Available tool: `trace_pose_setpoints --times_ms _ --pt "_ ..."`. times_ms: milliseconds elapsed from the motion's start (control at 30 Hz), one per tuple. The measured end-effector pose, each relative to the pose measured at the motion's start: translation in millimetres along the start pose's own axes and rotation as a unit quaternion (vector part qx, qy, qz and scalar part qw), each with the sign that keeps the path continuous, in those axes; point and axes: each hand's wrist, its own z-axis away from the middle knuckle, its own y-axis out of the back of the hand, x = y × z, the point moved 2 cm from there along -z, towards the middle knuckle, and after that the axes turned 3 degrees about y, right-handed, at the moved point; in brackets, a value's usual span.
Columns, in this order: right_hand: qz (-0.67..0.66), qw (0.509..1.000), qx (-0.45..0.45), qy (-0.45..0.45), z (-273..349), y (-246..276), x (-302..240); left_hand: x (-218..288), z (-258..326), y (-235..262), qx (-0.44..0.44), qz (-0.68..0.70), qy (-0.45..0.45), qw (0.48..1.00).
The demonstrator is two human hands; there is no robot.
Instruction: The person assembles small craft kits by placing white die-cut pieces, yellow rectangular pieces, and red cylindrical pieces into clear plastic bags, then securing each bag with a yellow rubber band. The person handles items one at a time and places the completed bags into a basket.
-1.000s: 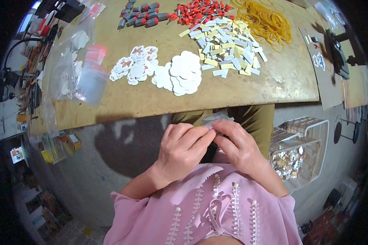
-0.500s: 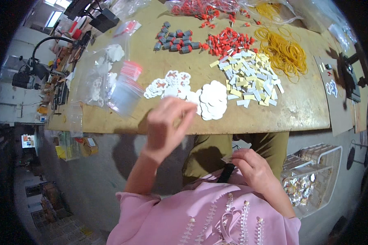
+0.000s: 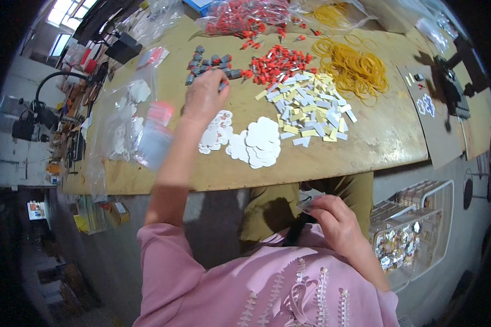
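My left hand reaches over the table to a group of small grey cylindrical pieces with red ends. Its fingers are closed, and one grey piece shows at the fingertips. Low in front of my lap, my right hand pinches a small clear plastic bag. Just nearer than my left hand lie white scalloped cards with printed figures, partly covered by my wrist. Beside them is a pile of plain white scalloped cards.
Red pieces with metal pins, yellow and grey strips and yellow rubber bands are heaped to the right. Clear zip bags lie at left. A white basket stands below the table's front edge.
My left hand has moved away from the white cards, farther over the table to the grey pieces. My right hand stays low with the clear bag. The view has shifted slightly.
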Motion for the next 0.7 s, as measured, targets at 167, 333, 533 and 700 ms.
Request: trace_pose_setpoints --times_ms 167,333,533,700 --pt "0.014 0.999 0.045 0.015 -14.7 9.9 1.9 71.7 48.5 29.7 -0.114 0.500 0.156 0.844" --pt "-0.003 0.997 0.067 0.040 -26.6 13.7 -2.9 166.6 127.8 50.6 -0.121 0.484 -0.050 0.865" --pt "-0.027 0.997 0.062 0.033 -25.9 9.4 -7.6 181.8 153.0 39.8 -0.066 0.279 -0.148 0.947" --pt "-0.032 0.999 0.039 0.016 -20.8 6.2 -5.8 179.7 149.7 49.4 -0.078 0.290 -0.110 0.947"
